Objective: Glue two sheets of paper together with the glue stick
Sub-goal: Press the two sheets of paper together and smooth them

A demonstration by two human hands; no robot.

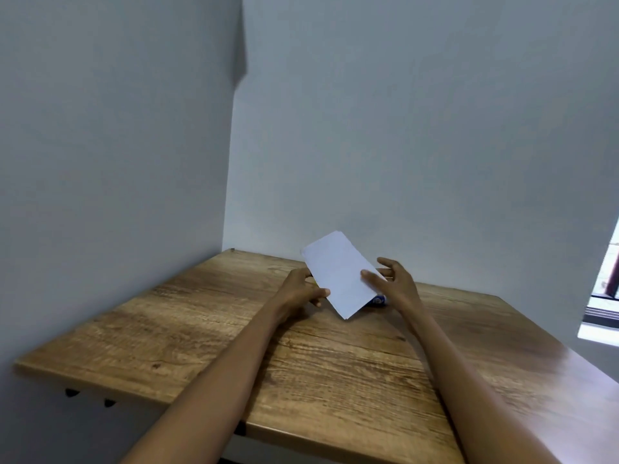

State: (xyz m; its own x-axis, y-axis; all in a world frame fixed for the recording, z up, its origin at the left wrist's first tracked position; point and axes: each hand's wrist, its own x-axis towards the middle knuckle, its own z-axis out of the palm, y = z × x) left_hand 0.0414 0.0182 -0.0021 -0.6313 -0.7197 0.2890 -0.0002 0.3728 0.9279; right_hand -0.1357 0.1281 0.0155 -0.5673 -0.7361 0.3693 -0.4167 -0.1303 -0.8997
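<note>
Our forearms reach in from the near edge of the table [187, 333]. The left hand [298, 289] pinches the paper [338, 272] at its left edge, fingers [320, 293] clamped; the right hand [398, 284] has a thumb on the right edge, its other fingers spread loose. We cannot tell one sheet from two. The paper tilts above the table, half hiding the glue stick [378, 300] lying under its right corner. Our risks: a one-sided grip letting the sheets slide askew, or brushing the stick and rolling it away.
</note>
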